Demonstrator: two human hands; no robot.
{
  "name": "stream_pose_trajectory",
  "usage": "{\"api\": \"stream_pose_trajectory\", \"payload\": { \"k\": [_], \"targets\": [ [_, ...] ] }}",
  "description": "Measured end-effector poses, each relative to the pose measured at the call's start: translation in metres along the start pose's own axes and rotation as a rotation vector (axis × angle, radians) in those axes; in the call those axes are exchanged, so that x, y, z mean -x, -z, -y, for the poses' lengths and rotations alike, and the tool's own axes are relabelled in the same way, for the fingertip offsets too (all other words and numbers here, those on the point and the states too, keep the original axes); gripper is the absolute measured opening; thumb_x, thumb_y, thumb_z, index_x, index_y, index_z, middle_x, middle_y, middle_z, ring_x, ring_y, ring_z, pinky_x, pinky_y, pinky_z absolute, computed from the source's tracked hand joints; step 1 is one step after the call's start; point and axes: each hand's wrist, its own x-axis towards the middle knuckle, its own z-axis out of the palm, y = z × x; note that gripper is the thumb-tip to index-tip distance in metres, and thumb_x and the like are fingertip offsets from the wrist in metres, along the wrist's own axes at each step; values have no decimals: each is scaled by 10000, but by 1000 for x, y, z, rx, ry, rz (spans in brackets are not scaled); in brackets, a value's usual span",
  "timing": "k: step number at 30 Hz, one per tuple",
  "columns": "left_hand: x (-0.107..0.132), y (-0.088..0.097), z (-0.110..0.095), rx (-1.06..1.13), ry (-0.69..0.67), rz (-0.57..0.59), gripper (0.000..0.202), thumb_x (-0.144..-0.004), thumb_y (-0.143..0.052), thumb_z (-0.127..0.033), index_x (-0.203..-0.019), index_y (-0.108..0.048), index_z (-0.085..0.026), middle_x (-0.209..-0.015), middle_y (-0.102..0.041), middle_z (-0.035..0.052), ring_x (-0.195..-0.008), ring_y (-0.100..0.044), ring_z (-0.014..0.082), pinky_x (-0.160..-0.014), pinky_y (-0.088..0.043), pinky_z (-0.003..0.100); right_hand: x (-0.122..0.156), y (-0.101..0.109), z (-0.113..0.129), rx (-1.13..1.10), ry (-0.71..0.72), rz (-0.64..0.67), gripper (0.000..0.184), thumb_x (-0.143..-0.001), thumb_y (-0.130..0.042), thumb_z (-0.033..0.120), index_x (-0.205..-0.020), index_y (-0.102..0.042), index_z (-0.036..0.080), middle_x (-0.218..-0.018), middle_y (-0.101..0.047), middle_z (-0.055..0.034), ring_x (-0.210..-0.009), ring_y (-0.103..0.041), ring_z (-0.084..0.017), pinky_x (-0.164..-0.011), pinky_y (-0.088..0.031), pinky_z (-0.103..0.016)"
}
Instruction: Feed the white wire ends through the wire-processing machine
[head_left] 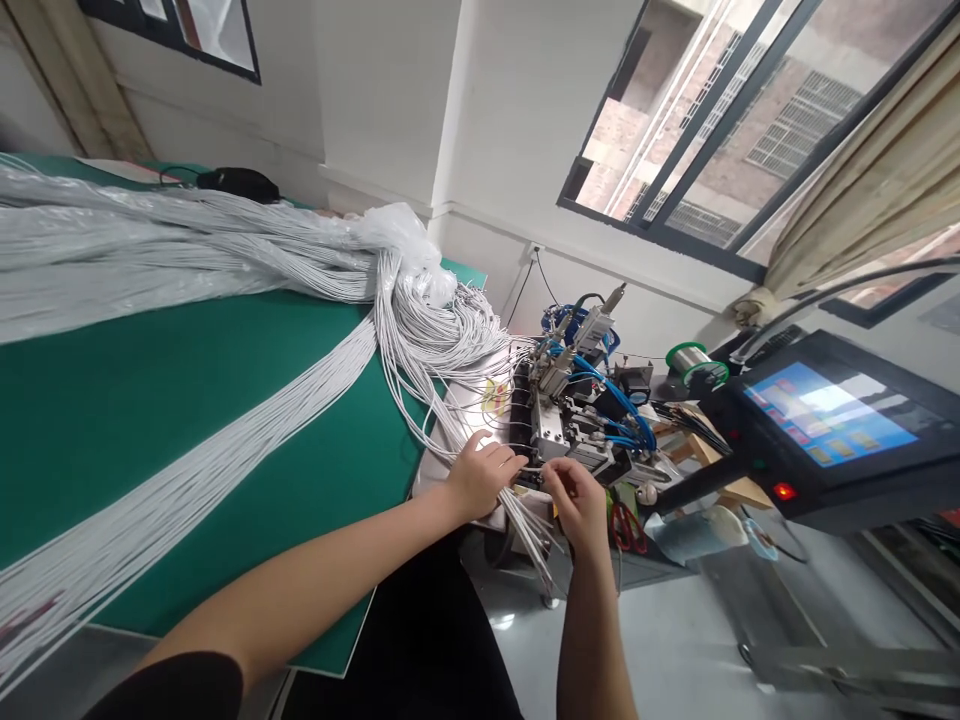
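Note:
My left hand [484, 475] rests closed on a thin white cable end at the front of a small metal machine [574, 410] with blue air hoses. My right hand [577, 500] pinches a white cable just right of it, close to the machine's jaws. A fan of white cables [450, 350] runs from both hands back to a big bundle [150, 240] lying across the green mat [150, 400]. More loose cable ends [536, 550] hang down below my hands.
A touchscreen panel [832, 415] with a red lit button [784, 491] stands at the right. A spool of wire [694, 360] sits behind the machine. Clear plastic wrap [401, 235] covers the bundle's end. A window [720, 130] and beige curtain [862, 180] fill the upper right.

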Motion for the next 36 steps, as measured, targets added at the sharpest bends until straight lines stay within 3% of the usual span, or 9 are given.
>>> {"api": "stream_pose_trajectory", "payload": {
  "k": [2,4,9,14,17,21,27,31,36],
  "targets": [
    [0,-1,0,-26,39,-72,262,-933,-426,-210,-1143,-581,-190,-963,-667,40,-891,-603,161,-978,-302,385,-3,-2,-7,-97,-127,-129,267,-836,-600,432,-837,-640,168,-674,-611,-17,-578,-533,-144,-538,-427,-246],
    [0,-4,2,-50,39,-102,251,-945,-403,-192,-1080,-614,-192,-892,-674,23,-832,-609,147,-977,-310,378,-5,-5,-11,-182,-204,-160,308,-806,-624,463,-849,-650,159,-693,-634,-28,-595,-553,-152,-545,-442,-251],
    [3,-9,9,-39,-102,-40,262,-930,-386,-152,-958,-642,-199,-739,-640,-7,-709,-583,128,-988,-293,383,-2,-8,-15,-271,-256,-111,324,-769,-665,463,-859,-697,154,-762,-678,-66,-651,-581,-173,-564,-459,-263],
    [2,-10,10,-50,-148,33,232,-888,-408,-120,-908,-630,-184,-716,-613,-3,-691,-557,136,-967,-277,396,4,-4,-22,-364,-324,-23,328,-772,-667,457,-905,-706,160,-724,-680,-55,-511,-511,-126,-459,-378,-241],
    [1,-11,10,-54,-133,58,229,-874,-412,-103,-880,-626,-184,-710,-609,-3,-682,-549,135,-963,-262,402,6,1,-24,-318,-343,15,345,-768,-665,475,-898,-711,158,-727,-695,-56,-506,-526,-135,-462,-386,-248],
    [1,-12,9,-42,-119,55,277,-882,-415,-110,-1035,-613,-227,-715,-613,-16,-679,-545,132,-960,-250,397,7,7,-31,-116,-287,-26,326,-773,-654,465,-860,-704,154,-747,-705,-67,-653,-614,-194,-580,-461,-275],
    [-1,-11,8,-50,-88,53,305,-868,-436,-117,-1069,-614,-262,-743,-596,-11,-685,-528,136,-943,-245,392,7,5,-49,140,-226,2,299,-813,-597,448,-803,-672,159,-679,-656,-41,-609,-561,-175,-572,-417,-264],
    [-2,-13,8,-60,-67,92,300,-849,-480,-125,-1061,-633,-270,-821,-605,15,-787,-538,166,-913,-250,393,6,0,-56,56,-246,13,306,-813,-586,461,-720,-609,170,-620,-573,-1,-578,-490,-148,-544,-364,-246],
    [-1,-16,9,-64,-30,149,284,-820,-535,-145,-1047,-652,-269,-876,-603,30,-852,-531,183,-896,-247,392,3,-9,-64,-230,-347,62,305,-768,-605,454,-643,-512,192,-579,-444,42,-542,-389,-119,-511,-313,-228]
  ]
}}
